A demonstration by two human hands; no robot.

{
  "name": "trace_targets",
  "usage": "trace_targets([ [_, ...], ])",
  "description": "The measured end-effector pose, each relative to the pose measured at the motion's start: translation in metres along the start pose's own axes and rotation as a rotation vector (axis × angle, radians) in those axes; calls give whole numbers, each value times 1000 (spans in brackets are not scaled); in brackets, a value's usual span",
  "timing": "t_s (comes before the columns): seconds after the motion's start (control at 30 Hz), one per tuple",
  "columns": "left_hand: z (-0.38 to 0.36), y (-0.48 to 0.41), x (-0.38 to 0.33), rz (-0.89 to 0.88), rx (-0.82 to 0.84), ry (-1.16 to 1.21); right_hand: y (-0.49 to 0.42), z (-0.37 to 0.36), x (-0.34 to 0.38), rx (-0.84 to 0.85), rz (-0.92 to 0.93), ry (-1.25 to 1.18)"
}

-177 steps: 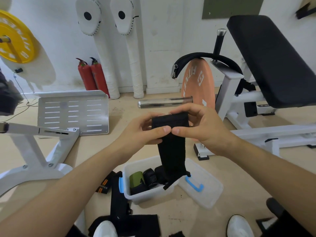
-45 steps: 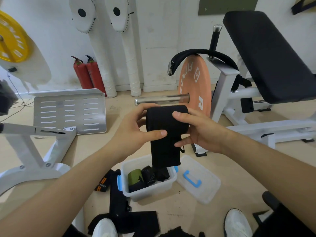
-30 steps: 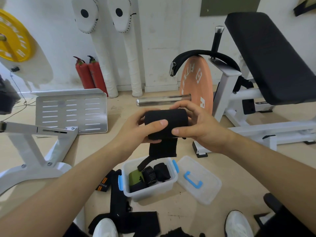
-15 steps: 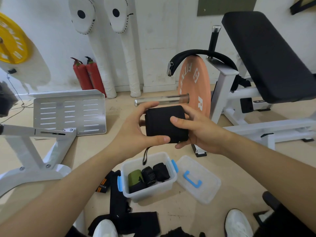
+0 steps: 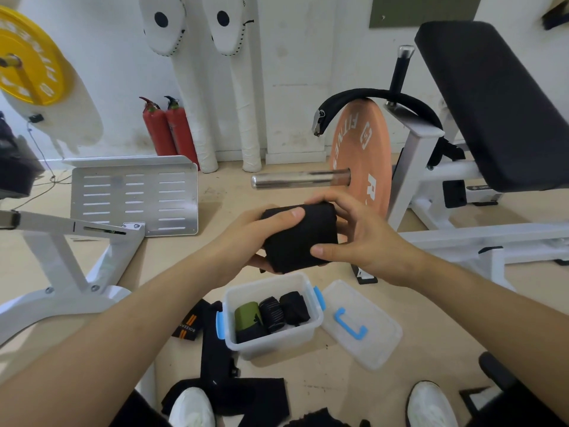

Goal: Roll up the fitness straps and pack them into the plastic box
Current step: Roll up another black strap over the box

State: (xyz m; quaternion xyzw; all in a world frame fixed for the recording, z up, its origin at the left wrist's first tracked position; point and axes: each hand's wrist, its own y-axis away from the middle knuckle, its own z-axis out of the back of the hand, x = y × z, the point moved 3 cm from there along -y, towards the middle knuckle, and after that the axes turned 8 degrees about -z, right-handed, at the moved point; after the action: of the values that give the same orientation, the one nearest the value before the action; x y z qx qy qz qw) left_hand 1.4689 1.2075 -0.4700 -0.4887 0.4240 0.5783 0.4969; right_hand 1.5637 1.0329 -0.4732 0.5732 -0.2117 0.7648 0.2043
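Black strap roll (image 5: 300, 238), blue-latched clear box (image 5: 271, 340)

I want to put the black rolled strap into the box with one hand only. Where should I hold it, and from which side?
Wrap the right hand around the rolled strap at its middle, from the right, thumb and fingers across the curved layers. Squeezing the wraps likely stops unrolling; the plastic box lies open just below.

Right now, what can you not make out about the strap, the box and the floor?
Head view: loose end of the black roll, hidden by the left hand and right hand.
Head view: bottom of the plastic box, covered by the rolls inside.
Head view: black straps on the floor, cut off by the lower edge and a shoe.
Head view: lettering on the orange-striped strap, too small.
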Motion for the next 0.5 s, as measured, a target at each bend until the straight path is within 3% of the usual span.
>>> trace_targets([
  [0.07, 3, -1, 1, -45, -30, -11, 0, 1, 1, 2, -14, 19],
  [0.2, 5, 0, -1, -268, -68, -199, 0, 1, 1, 86, -237, -186],
  [0.4, -1, 11, -1, -603, 68, -460, 1, 2, -4, 239, -394, -127],
  [0.5, -3, 12, 3, -658, 111, -573, -1, 0, -11, 233, -415, -178],
])
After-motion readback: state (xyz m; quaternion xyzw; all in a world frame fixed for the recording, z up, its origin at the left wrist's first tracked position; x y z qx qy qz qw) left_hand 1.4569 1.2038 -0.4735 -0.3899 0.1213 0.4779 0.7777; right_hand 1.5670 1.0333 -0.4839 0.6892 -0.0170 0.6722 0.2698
